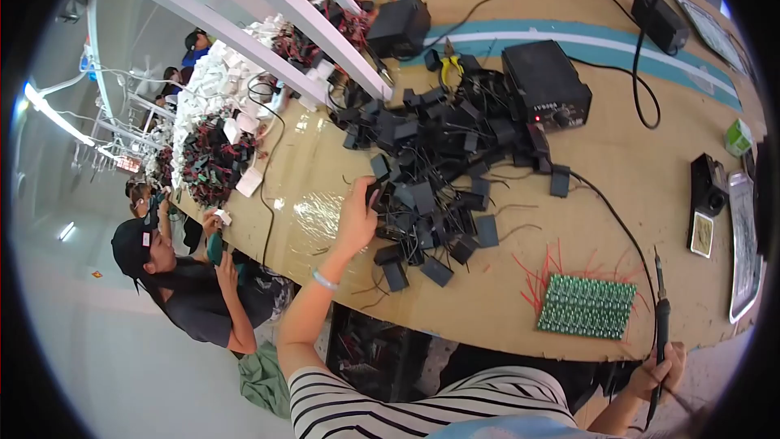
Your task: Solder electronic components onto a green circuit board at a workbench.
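My left hand (357,218) is at the near left edge of a heap of small black plastic boxes (418,197) with thin dark wires. Its fingers are closed on one black box (373,193), partly hidden by them. At the lower right, my right hand (656,371) is wrapped round the dark handle of a soldering iron (663,321), its metal tip pointing up and away from me. Between my hands, near the table's front edge, lies a green panel of circuit boards (587,306) with red wires sticking out along its edges.
A black soldering station (546,85) with a red light stands behind the heap, beside yellow-handled pliers (450,70). At right are a black iron stand (708,185) and a metal tray (743,248). White posts (325,28) rise at left; a co-worker (183,284) sits beyond.
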Demonstrator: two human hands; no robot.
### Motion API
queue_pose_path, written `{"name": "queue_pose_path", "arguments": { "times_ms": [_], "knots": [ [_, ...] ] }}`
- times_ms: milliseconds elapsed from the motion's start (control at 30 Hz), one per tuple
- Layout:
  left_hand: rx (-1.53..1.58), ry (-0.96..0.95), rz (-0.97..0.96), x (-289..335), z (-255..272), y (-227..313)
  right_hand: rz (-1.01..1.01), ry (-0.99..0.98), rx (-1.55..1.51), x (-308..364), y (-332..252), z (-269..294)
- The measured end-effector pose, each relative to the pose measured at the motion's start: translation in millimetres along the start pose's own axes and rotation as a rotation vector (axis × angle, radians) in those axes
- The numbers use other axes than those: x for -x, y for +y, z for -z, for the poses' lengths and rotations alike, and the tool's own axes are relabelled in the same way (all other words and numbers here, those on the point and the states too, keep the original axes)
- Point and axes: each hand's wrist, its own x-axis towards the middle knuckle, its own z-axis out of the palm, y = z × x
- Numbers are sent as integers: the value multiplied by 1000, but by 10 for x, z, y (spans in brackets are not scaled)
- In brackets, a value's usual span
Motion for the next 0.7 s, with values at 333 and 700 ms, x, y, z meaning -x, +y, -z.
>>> {"name": "queue_pose_path", "arguments": {
  "times_ms": [333, 700],
  "knots": [
    [111, -30, 195, 361, -51, 413, 18, 67, -40, -114, -317, -76],
    [327, 44, 461, 296, 62, -242, -243, 0, -258, 166, -361, -113]
  ]
}}
